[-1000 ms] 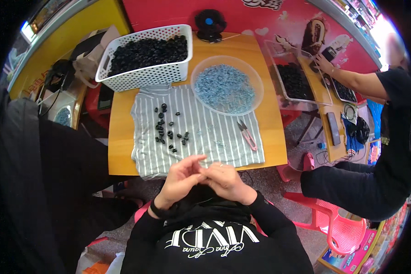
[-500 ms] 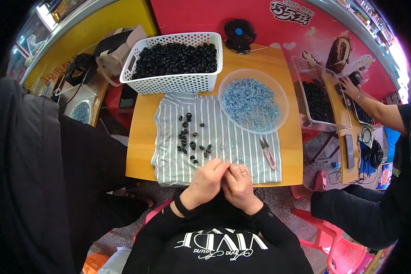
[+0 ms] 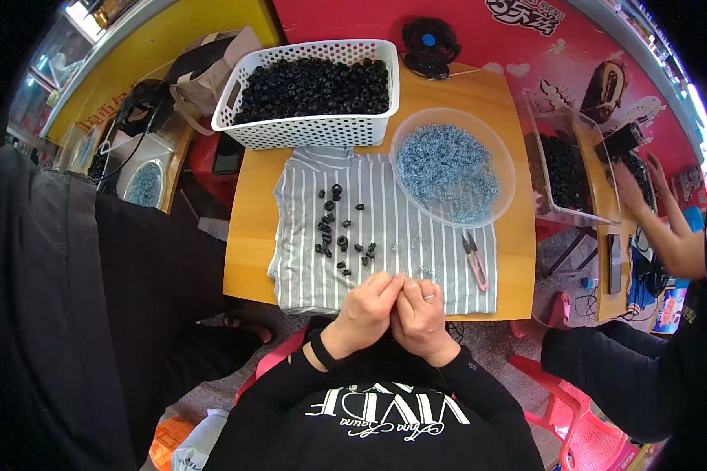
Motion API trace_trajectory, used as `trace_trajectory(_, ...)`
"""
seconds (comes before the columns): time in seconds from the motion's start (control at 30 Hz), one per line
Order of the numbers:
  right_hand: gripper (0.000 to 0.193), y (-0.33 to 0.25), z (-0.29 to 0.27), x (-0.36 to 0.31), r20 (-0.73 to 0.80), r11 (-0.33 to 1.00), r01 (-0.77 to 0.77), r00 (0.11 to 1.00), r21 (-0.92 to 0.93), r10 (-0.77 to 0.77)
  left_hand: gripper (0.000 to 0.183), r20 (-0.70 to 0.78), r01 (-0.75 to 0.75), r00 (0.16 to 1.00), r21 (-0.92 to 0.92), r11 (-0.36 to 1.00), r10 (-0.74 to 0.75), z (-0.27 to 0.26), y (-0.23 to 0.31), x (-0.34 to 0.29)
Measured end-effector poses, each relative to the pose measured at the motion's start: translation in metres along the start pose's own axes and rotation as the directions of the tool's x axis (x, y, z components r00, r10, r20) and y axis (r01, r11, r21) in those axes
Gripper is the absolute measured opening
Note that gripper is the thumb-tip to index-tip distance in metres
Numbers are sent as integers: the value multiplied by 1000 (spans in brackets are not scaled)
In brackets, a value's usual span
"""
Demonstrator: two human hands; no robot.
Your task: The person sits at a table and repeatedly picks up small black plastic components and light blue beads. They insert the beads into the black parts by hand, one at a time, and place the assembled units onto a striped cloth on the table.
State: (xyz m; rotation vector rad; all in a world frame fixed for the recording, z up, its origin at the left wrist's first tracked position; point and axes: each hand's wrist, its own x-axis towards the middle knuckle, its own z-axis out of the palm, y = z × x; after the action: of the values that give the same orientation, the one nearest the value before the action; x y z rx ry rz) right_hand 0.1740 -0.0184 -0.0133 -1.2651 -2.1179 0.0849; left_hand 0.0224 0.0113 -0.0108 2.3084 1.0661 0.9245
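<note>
My left hand [image 3: 369, 304] and my right hand [image 3: 419, 315] meet at the near edge of the table, fingertips pinched together. Whatever sits between them is too small or hidden to make out. Beneath and beyond them lies a grey-and-white striped cloth [image 3: 297, 243], apparently a shirt. Several small black ring-shaped parts [image 3: 342, 242] are scattered on it, ahead of my left hand. A few tiny clear pieces [image 3: 427, 272] lie just beyond my right hand. To the right of these rest pink-handled thread snips [image 3: 474, 262], blades pointing away from me.
A white perforated basket [image 3: 314, 132] full of black parts stands at the back left. Beside it is a round clear tub [image 3: 397, 177] of bluish transparent pieces. A black fan [image 3: 430, 49] stands behind. People sit at both sides; the right one's hands [image 3: 632, 188] work by another bin [image 3: 577, 215].
The view has shifted slightly, so the table sits a little further right and higher. My hands stay pinched together at the same place. The person on the right has moved their arms.
</note>
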Motion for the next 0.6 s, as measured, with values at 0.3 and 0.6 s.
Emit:
trace_trajectory(0.3,46,5,-28,6,99,793,-173,985,584,142,48,418,475,873,-846,242,-252,-36,-20,0)
trace_trajectory(0.6,23,-12,-42,0,49,890,49,996,452,-80,41,548,571,821,-799,190,-160,-32,-9,-17)
